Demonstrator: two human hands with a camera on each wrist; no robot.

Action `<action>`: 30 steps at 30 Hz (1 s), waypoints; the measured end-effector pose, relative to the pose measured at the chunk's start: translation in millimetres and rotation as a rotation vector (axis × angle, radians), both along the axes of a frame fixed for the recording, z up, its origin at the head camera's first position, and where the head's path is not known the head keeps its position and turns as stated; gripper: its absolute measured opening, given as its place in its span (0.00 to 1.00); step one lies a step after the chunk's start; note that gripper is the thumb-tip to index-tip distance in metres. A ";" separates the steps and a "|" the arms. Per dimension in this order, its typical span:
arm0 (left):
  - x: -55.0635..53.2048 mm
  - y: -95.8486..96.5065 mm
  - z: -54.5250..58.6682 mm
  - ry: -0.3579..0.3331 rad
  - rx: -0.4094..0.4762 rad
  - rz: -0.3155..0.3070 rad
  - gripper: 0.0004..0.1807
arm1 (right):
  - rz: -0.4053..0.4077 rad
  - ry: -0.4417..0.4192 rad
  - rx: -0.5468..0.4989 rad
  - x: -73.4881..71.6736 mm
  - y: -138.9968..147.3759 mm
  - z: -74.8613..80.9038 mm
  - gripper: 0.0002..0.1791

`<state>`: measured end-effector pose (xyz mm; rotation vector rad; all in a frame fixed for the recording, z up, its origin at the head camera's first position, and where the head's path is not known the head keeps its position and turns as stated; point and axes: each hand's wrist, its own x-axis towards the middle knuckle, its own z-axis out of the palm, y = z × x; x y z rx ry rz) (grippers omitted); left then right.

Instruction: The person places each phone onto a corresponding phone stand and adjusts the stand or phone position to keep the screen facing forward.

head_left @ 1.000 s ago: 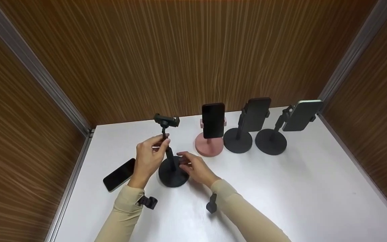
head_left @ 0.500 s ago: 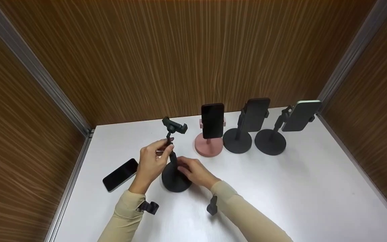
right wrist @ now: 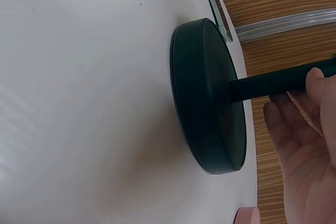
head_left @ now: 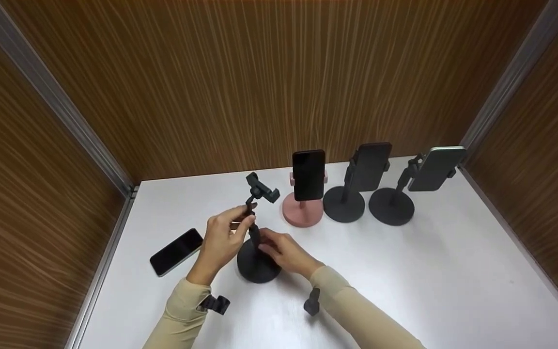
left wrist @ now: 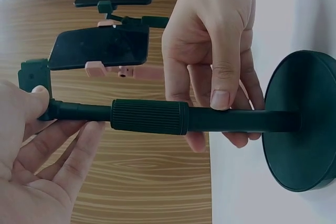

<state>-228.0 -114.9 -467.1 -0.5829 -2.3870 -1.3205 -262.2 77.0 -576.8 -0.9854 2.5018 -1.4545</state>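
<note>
A black phone stand (head_left: 254,232) with a round base (head_left: 258,264) stands on the white table, its clamp (head_left: 262,189) at the top holding nothing. My left hand (head_left: 223,237) pinches the thin upper part of its pole, just below the clamp. Lower down, my right hand (head_left: 288,252) has its thumb and fingers around the pole, close above the base. In the left wrist view, the ribbed collar (left wrist: 149,117) of the pole shows between both hands. A phone (head_left: 177,252) with a dark screen lies flat left of my left hand.
Behind and to the right, a pink stand (head_left: 302,211) holds a dark phone (head_left: 308,175). Beside it, two black stands hold a dark phone (head_left: 371,167) and a light-edged phone (head_left: 437,168). Wood-grain panels (head_left: 279,87) wall the table at back and sides.
The stand has shifted right and toward me, and its clamp has turned at an angle. My left hand has moved along with it; my right fingers have closed around the lower pole.
</note>
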 end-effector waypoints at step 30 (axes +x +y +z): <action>-9.6 3.9 -1.5 -0.073 -0.011 -0.262 0.14 | -0.033 -0.152 -0.179 9.3 21.7 9.7 0.18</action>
